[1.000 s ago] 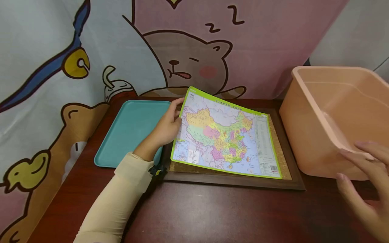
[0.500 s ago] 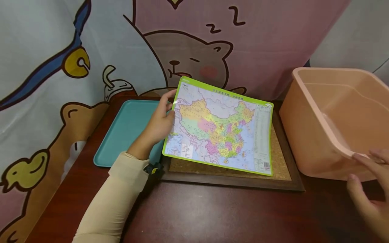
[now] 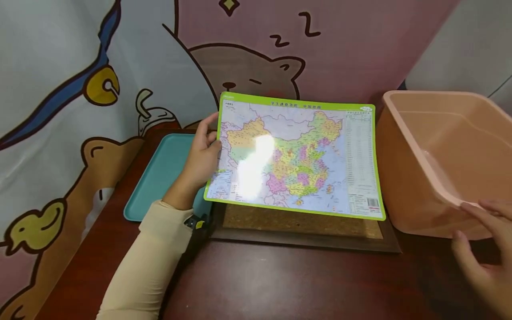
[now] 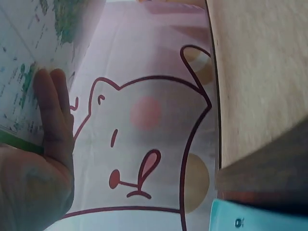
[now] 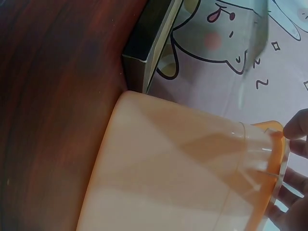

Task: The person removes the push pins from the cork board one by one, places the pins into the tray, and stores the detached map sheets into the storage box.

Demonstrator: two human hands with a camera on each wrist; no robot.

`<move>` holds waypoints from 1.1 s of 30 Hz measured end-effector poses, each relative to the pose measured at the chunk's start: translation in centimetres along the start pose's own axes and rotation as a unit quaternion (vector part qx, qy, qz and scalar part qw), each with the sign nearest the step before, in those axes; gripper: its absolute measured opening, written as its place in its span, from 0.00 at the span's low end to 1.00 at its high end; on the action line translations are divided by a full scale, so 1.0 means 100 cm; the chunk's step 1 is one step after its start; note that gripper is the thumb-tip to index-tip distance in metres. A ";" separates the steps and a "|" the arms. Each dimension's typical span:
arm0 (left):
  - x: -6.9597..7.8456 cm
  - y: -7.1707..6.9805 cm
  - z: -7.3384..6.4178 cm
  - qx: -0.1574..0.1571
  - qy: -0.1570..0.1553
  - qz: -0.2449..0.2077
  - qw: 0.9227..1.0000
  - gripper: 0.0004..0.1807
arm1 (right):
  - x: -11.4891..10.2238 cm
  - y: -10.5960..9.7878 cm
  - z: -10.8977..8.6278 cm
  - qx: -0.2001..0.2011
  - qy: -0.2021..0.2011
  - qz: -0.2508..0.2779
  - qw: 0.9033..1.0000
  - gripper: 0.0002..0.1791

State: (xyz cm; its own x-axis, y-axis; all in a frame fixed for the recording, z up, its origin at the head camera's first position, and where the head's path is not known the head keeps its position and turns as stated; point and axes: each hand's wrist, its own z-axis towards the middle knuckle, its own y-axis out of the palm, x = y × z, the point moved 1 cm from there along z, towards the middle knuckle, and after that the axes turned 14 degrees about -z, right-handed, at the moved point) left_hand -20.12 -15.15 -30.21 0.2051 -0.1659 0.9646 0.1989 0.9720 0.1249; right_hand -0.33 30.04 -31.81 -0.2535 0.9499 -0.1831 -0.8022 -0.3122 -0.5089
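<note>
My left hand (image 3: pixel 204 162) grips the left edge of a map sheet (image 3: pixel 296 169) with a green border, thumb on the front and fingers behind. The sheet is raised and tilted above a brown-framed cork board (image 3: pixel 280 221), hiding its upper part. In the left wrist view, two fingers (image 4: pixel 50 106) lie against the back of the sheet (image 4: pixel 19 62). My right hand (image 3: pixel 496 284) rests its fingertips on the near rim of a peach plastic bin (image 3: pixel 412 191), the thumb held apart. The right wrist view has the fingers at the rim of the bin (image 5: pixel 183 163).
A teal tray (image 3: pixel 160 178) lies left of the board, partly behind my left hand. The dark red table (image 3: pixel 280 284) runs along the front. A curtain with cartoon bears (image 3: pixel 256 66) hangs close behind.
My left hand has lifted the map sheet up and left off the cork board and turned it more toward me, uncovering more cork below. The right hand has moved slightly along the rim.
</note>
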 end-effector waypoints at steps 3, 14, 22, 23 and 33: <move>0.002 0.007 0.001 0.012 -0.006 -0.026 1.000 0.32 | -0.004 -0.002 0.004 0.008 0.000 -0.008 1.000 0.38; 0.014 0.046 0.007 0.000 -0.023 -0.088 0.996 0.31 | -0.008 -0.001 0.004 -0.002 0.002 -0.009 1.000 0.40; 0.025 0.076 0.016 -0.005 -0.032 -0.105 0.994 0.30 | -0.009 0.004 0.007 0.022 -0.042 0.006 0.999 0.37; 0.026 0.080 0.017 -0.009 -0.035 -0.109 0.993 0.30 | -0.010 0.004 0.007 0.021 -0.047 0.003 0.999 0.36; 0.031 0.120 0.026 -0.048 -0.042 -0.142 0.988 0.30 | -0.015 -0.002 0.010 0.007 -0.052 -0.017 0.998 0.37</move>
State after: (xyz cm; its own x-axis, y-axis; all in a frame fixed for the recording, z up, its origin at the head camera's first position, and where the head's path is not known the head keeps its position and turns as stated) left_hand -19.56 -3.59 -25.16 0.0478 -0.4106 0.9106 0.3281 0.8675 0.3739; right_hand -0.36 28.71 -30.60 -0.2796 0.9571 -0.0765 -0.8192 -0.2794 -0.5009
